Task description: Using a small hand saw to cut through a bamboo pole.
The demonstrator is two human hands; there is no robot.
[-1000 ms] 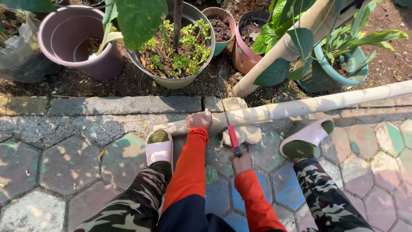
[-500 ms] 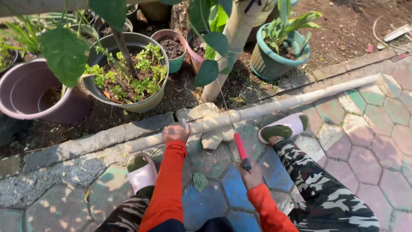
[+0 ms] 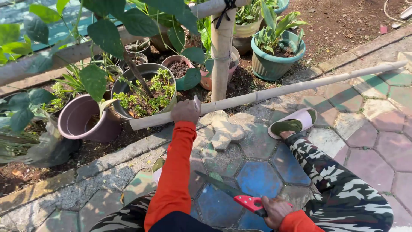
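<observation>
Hexagonal coloured pavers (image 3: 257,172) beneath us; soil bed, potted plants (image 3: 146,92) beyond; our left hand (image 3: 185,111) gripped bamboo pole (image 3: 274,92); right hand (image 3: 277,211) clutched red-handled saw (image 3: 231,193).

Sunlit outdoor ground: hexagonal paving stones (image 3: 257,178) in faded blue, green and red fill the frame from 3 to 7 o'clock, edged by a grey stone kerb (image 3: 124,152). Beyond it, bare brown soil (image 3: 343,21) runs towards 12 and 1 o'clock. Potted plants crowd the soil: a teal pot (image 3: 274,64) at 1 o'clock, a mauve pot (image 3: 86,122) at 9 o'clock. An upright post (image 3: 222,56) stands at 12 o'clock.
</observation>
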